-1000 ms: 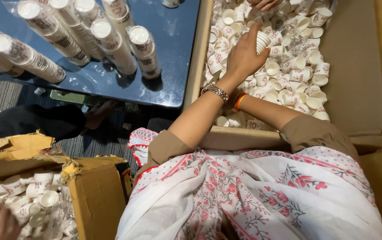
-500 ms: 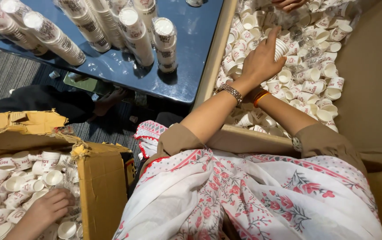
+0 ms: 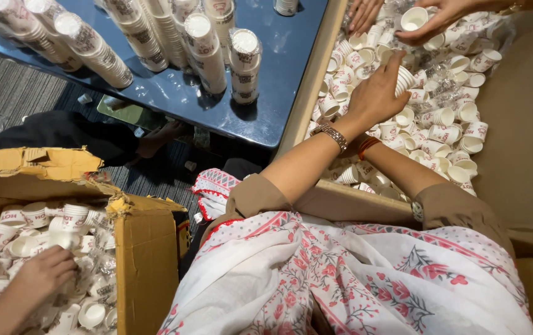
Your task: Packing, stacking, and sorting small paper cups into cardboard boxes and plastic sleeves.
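An informal packing or sorting workspace, likely in an office-type room. A glossy dark blue table (image 3: 279, 80) holds tall stacked columns of small white paper cups (image 3: 207, 46). Open brown cardboard boxes (image 3: 148, 260) brim with loose white paper cups (image 3: 440, 118). Several people sit on grey striped carpet (image 3: 24, 93), hands in the boxes.

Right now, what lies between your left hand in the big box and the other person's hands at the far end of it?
In the head view, only loose white paper cups fill the stretch between the left hand and the other person's hands.
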